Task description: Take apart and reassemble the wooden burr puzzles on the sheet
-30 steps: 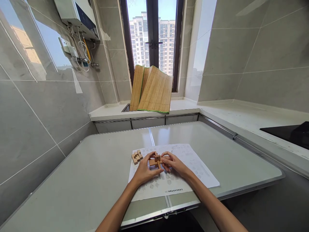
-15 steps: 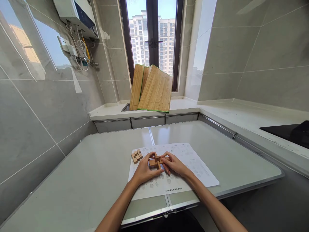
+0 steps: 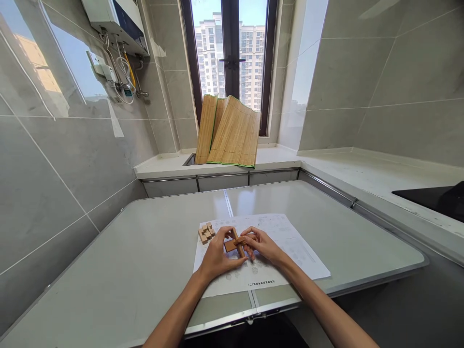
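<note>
Between my two hands is a cluster of brown wooden puzzle pieces, a flat block crossed by thin bars, held above a printed sheet. My left hand grips its left side, thumb at the near end of a bar and fingers at the far end. From the right, my right hand pinches the cluster, its fingertips on a small piece that is partly hidden. A lighter wooden block puzzle lies by the sheet's far left corner, touching neither hand.
The white printed sheet lies on a pale folding table with a metal seam down its middle. Behind the table, a bamboo mat stands on the counter below the window. A black cooktop sits at the right.
The wooden cluster has turned between my fingers, and its bar now stands more upright and slanted. My hands have barely shifted. The view has moved slightly.
</note>
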The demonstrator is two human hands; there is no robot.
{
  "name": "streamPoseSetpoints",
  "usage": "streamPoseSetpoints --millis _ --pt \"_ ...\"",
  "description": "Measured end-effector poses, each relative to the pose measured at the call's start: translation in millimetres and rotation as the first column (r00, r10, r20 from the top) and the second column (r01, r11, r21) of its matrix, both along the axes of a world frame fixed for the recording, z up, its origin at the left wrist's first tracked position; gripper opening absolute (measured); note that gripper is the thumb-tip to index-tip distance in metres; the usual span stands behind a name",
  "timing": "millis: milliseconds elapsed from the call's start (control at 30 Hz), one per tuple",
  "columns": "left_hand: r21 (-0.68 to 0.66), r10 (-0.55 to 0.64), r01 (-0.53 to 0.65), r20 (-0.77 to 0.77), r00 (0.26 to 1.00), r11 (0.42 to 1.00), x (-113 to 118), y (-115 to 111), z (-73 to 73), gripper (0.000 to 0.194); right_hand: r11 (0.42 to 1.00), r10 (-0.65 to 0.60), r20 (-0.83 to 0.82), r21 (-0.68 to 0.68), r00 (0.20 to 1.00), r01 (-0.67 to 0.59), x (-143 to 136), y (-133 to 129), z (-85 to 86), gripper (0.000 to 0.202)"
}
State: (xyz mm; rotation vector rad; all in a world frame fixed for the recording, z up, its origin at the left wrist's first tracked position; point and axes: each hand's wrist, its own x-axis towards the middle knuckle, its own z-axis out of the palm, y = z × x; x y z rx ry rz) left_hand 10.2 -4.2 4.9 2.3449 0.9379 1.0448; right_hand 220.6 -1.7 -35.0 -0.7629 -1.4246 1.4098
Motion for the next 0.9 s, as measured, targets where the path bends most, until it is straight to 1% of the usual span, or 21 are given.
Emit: streamPoseSetpoints --millis 167,333,467,567,633,700,800,900 --pt "0.025 0.005 -0.006 0.021 1.000 1.000 -2 0 -0.6 0.075 0.999 0.043 0.008 0.020 0.999 -0.043 0 -3 7.2 0.045" --pt "0.034 0.021 -0.022 0.031 0.999 0.999 -4 4 -0.2 0.077 0.999 0.023 0.019 0.030 1.000 -0.023 0 -4 11.4 0.044" --pt "0.056 0.037 -0.039 0.030 0.999 0.998 -3 5 1.3 0.075 0.999 0.002 0.036 0.047 0.999 -0.004 -1 -4 12.5 0.042" --pt "0.070 0.066 -0.069 0.043 0.997 0.995 -3 7 1.1 0.074 0.988 -0.084 0.063 0.134 0.994 0.075 0 -4 14.6 0.040" --pt "0.086 0.072 -0.075 0.043 0.996 0.993 -4 8 1.0 0.072 0.964 -0.175 0.099 0.219 0.980 0.150 0 -5 16.0 0.038" --pt "0.094 0.063 -0.065 0.027 0.998 0.993 -5 8 1.2 0.069 0.932 -0.251 0.148 0.305 0.957 0.197 0 -5 17.0 0.035" --pt "0.071 0.030 -0.028 -0.021 0.999 0.997 -5 7 1.6 0.066 0.889 -0.325 0.212 0.400 0.922 0.221 -1 -8 17.8 0.026" --pt "0.046 0.033 -0.030 -0.066 0.997 0.998 -4 6 0.5 0.065 0.863 -0.376 0.254 0.446 0.891 0.237 -3 -11 18.8 0.024"
